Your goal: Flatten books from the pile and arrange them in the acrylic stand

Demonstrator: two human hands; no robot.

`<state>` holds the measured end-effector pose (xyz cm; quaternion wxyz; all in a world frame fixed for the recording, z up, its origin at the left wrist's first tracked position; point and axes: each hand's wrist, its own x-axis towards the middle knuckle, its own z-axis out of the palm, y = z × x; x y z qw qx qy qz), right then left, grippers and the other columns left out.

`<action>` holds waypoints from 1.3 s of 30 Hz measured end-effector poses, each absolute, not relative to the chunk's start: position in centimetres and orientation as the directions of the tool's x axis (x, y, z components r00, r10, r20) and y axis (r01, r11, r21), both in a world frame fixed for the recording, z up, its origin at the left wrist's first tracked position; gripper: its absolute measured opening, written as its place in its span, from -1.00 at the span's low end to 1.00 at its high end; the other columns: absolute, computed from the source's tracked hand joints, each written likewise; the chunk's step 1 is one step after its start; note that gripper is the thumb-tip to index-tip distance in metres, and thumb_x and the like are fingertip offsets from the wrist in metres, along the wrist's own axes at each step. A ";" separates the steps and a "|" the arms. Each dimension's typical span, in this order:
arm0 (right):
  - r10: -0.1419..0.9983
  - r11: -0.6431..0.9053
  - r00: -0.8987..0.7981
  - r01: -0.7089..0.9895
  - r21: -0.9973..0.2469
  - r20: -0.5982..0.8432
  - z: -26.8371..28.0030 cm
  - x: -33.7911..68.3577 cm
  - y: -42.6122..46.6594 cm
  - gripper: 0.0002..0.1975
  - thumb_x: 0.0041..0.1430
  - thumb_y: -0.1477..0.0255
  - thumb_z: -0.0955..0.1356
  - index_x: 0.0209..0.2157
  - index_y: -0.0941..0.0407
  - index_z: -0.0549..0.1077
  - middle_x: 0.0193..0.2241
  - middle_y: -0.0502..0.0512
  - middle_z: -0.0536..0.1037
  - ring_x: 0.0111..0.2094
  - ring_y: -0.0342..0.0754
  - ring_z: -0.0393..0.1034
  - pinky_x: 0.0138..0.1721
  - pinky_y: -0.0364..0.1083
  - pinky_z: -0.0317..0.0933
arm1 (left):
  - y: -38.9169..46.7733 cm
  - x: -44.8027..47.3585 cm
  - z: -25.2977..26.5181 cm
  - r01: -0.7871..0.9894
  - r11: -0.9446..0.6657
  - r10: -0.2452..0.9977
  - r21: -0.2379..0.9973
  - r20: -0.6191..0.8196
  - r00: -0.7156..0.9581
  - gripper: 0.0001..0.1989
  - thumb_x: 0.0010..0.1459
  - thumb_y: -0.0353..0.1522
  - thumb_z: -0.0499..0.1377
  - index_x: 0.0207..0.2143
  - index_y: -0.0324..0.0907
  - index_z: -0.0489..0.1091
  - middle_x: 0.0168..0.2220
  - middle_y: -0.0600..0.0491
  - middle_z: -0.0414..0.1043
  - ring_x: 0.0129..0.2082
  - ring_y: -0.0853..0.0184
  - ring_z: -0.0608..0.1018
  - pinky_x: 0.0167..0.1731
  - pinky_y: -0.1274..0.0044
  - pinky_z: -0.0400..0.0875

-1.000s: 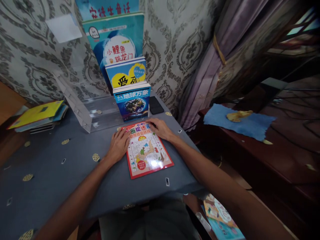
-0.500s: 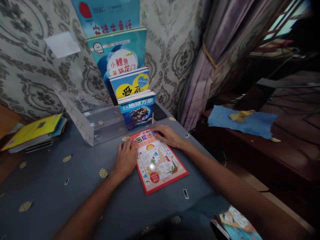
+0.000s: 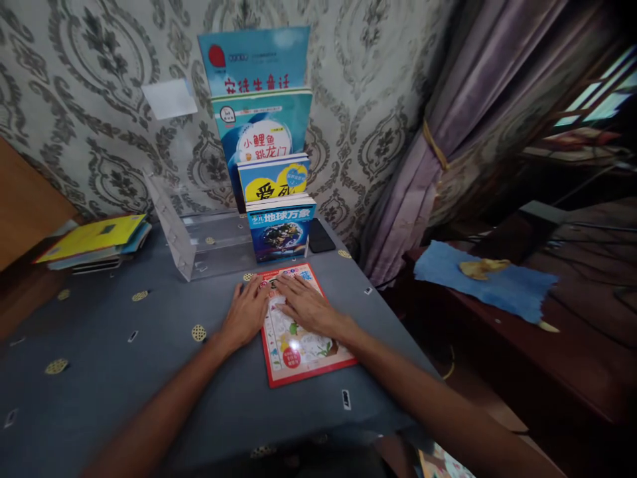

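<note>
A red-bordered book (image 3: pixel 298 345) lies flat, cover up, on the grey patterned tablecloth (image 3: pixel 164 385), just in front of a clear rack (image 3: pixel 172 232) of upright books. The left hand (image 3: pixel 247 312) rests along its left edge, fingers reaching onto the upper cover. The right hand (image 3: pixel 306 307) lies palm down across the middle, fingers stretched toward the title, their tips near those of the left. Both hands are loosely spread and neither seems to pinch anything; how firmly they press, I cannot tell.

The step in hand looks like steadying or smoothing the cover. Lifting the book from here would call for fingertips under an edge, and turning the cover would call for the right hand to clear it first.

Behind it stand an earth-cover book (image 3: pixel 280 236), a yellow-and-blue book (image 3: pixel 273 179), a teal book (image 3: pixel 263 126) and a tall blue book (image 3: pixel 259 60). A dark phone (image 3: pixel 321 237) lies beside them, to the right. Farther left is a yellow-topped stack (image 3: pixel 94 239); well to the right, a blue sheet (image 3: pixel 438 272) carries a yellowish object (image 3: pixel 484 268), perhaps a peel.
</note>
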<state>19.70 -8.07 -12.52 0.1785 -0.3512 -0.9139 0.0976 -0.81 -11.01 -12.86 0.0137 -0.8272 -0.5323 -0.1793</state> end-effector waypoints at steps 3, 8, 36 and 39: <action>0.743 0.668 -0.625 0.678 -0.305 0.239 -12.6 20.6 -7.5 -0.44 0.41 0.25 0.19 0.34 0.18 0.19 0.34 0.32 0.24 0.39 0.12 0.03 0.36 0.22 -0.06 | -10.9 -0.9 -12.8 0.875 -0.441 0.875 0.197 0.313 0.371 -0.61 0.36 -0.42 -0.05 0.17 -0.18 0.33 0.29 -0.22 0.26 0.32 0.05 0.28 0.24 0.09 0.16; 0.866 0.499 -0.456 0.812 -0.303 0.204 -12.7 22.0 -6.6 -0.43 0.41 0.23 0.16 0.32 0.23 0.22 0.35 0.36 0.20 0.40 0.15 0.01 0.35 0.22 -0.05 | -10.8 -1.1 -12.9 0.866 -0.431 0.880 0.255 0.331 0.341 -0.62 0.36 -0.38 -0.04 0.17 -0.18 0.34 0.29 -0.22 0.24 0.32 0.04 0.27 0.25 0.10 0.17; 0.868 0.496 -0.389 0.719 -0.487 0.310 -14.0 22.3 -5.4 -0.47 0.39 0.26 0.17 0.26 0.23 0.28 0.32 0.38 0.24 0.38 0.16 0.03 0.35 0.18 0.04 | -12.2 0.0 -10.9 -0.378 0.319 0.945 0.869 -0.259 0.200 -0.52 -0.04 -0.32 0.41 -0.04 -0.20 0.42 -0.11 -0.11 0.62 -0.06 0.10 0.63 -0.09 0.36 0.56; 0.888 0.458 -0.335 0.688 -0.563 0.314 -13.8 22.4 -5.3 -0.48 0.39 0.26 0.17 0.26 0.21 0.29 0.35 0.35 0.19 0.39 0.16 0.02 0.34 0.18 0.04 | -12.2 -0.2 -10.5 -0.443 0.333 0.940 0.832 -0.253 0.230 -0.53 -0.02 -0.38 0.40 -0.02 -0.22 0.43 -0.11 -0.11 0.62 -0.04 0.09 0.63 -0.04 0.35 0.55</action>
